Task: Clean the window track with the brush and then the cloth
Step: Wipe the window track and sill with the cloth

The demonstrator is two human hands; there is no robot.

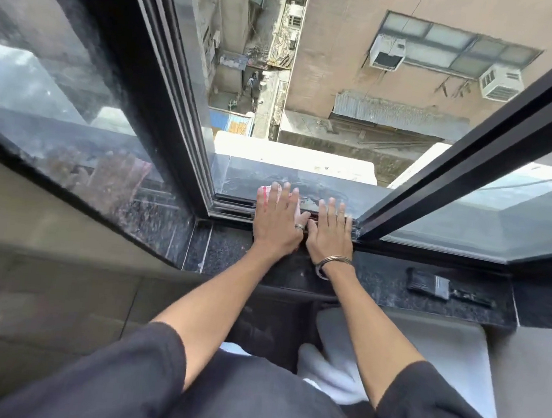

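Left hand fingers (286, 193) were spread flat, pressing down on the cloth (264, 191), not curled round it. Right hand fingers (332, 207) also lay straight and splayed, palm down, gripping nothing. Left hand (276, 224) sat over the window track (234, 206), fingertips reaching onto the outer ledge (337, 189). Ring on one left finger. Right hand (331, 234) was just beside the left, thumbs almost touching, over the track next to the right window frame (458, 159). Thin bangles (332, 260) on the right wrist.

The cloth was white with red, mostly hidden under the left hand, only an edge showing by the fingertips; whether it ran under the right hand too, can't tell. Track was dark metal with several rails, between the two open sliding panes. The ledge looked dusty and streaked.

The brush (445, 288) lay flat on the dark speckled stone sill (378, 282), well to the right of the right hand, untouched, bristles pointing left, handle right. Both forearms were bare, dark sleeves (137, 374) near the elbows. Dirty glass pane (58, 113) at left. Through the opening, a building wall with two air conditioners (387, 52) and an alley far below. A white sheet (423, 344) lay below the sill at right.
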